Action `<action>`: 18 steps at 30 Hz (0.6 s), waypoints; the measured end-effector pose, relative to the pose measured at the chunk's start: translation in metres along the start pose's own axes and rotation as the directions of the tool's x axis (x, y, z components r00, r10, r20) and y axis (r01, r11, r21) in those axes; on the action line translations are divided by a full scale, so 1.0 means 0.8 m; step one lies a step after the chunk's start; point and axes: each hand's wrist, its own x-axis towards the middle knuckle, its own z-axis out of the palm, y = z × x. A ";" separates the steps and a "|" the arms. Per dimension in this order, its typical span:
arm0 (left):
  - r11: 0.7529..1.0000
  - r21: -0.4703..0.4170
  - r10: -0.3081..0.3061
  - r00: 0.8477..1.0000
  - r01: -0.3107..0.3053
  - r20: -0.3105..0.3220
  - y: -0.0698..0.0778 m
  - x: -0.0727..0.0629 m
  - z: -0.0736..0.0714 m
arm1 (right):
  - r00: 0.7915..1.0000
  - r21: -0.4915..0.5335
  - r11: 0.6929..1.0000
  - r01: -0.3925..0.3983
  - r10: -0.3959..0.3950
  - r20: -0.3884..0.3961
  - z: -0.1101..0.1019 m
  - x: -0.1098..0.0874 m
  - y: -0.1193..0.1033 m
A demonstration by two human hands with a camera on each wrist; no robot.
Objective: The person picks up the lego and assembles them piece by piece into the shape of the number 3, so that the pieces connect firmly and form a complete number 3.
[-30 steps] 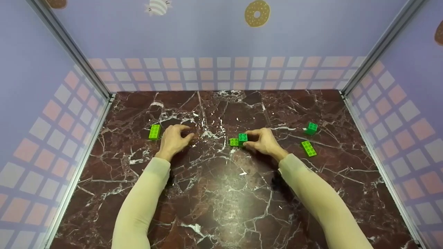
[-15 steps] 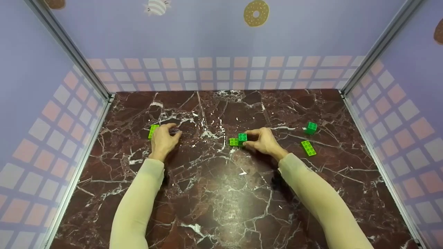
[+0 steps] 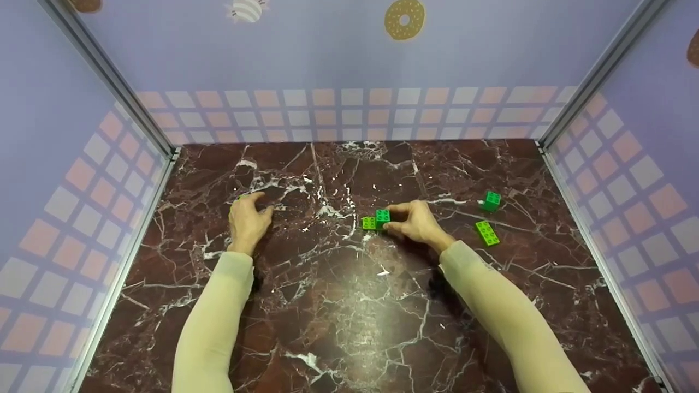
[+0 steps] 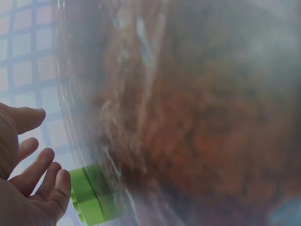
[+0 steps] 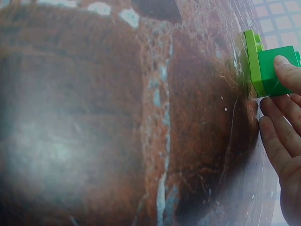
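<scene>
My right hand (image 3: 418, 222) pinches a dark green building brick (image 3: 383, 217) between thumb and fingers. That brick sits on one end of a lime green plate (image 3: 368, 223), whose other studs show to its left. In the right wrist view the thumb (image 5: 287, 70) lies against the brick's side. My left hand (image 3: 248, 222) reaches over a lime green brick on the left of the table and hides nearly all of it in the head view. The left wrist view shows this lime brick (image 4: 91, 195) right at the fingertips, with the thumb held well apart from the fingers.
On the right of the table lie a dark green brick (image 3: 492, 201) and, nearer to me, a lime plate (image 3: 487, 233). Patterned panels (image 3: 349, 114) close off the back and both sides of the dark marbled table (image 3: 338, 305).
My left hand has moved left until it covers the lime brick, which showed beside it before. The right hand keeps its pinch on the dark green brick in the same place.
</scene>
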 end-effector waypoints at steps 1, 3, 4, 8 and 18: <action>1.000 0.000 0.003 1.000 -0.003 -0.014 -0.001 0.000 -0.001 | 1.000 0.007 1.000 -0.003 0.003 0.000 0.000 0.000 0.001; 1.000 0.002 0.009 0.999 -0.009 -0.053 -0.003 0.001 -0.002 | 1.000 0.015 1.000 -0.002 0.002 -0.001 0.000 0.000 0.001; 1.000 0.001 0.009 0.997 -0.009 -0.074 -0.005 0.002 -0.003 | 1.000 0.019 1.000 -0.001 0.001 0.000 0.000 0.000 0.002; 1.000 -0.007 -0.019 0.989 0.018 -0.145 -0.013 0.002 -0.007 | 1.000 0.010 1.000 0.011 -0.011 -0.004 0.000 0.000 0.002; 0.973 0.028 -0.229 0.972 0.231 -0.054 -0.029 0.001 -0.021 | 0.999 -0.012 0.999 0.034 -0.034 -0.012 -0.001 0.001 0.003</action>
